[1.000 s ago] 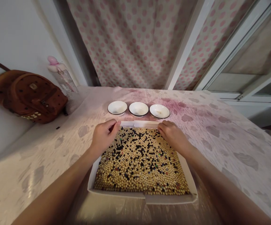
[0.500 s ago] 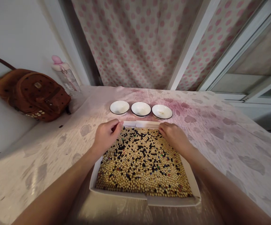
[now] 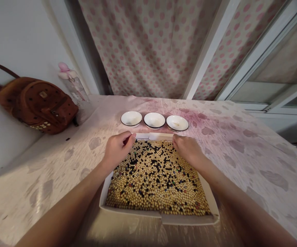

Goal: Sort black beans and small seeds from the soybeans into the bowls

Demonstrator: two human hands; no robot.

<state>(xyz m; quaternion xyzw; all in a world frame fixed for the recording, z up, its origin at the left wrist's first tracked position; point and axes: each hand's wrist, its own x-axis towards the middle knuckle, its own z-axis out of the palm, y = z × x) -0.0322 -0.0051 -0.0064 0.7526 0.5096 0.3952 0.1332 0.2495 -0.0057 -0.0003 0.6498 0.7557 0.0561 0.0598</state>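
Note:
A shallow white cardboard box lies on the table in front of me. It is filled with small round tan beads or beans, mixed with black ones and a few red, green and blue ones. My left hand is closed at the box's far left corner, thumb toward the rim. At the far right corner my right hand is closed over the edge, its fingertips partly hidden. Just beyond the box stand three white dishes with dark rims: a left dish, a middle dish and a right dish with a small yellowish mark inside.
A brown backpack leans on the wall at the left, beside a clear bottle with a pink top. A patterned cloth covers the table. Behind it hangs a polka-dot curtain.
Both hands stay at the box's far corners. My right hand has shifted slightly left along the edge. The whole view has moved very little.

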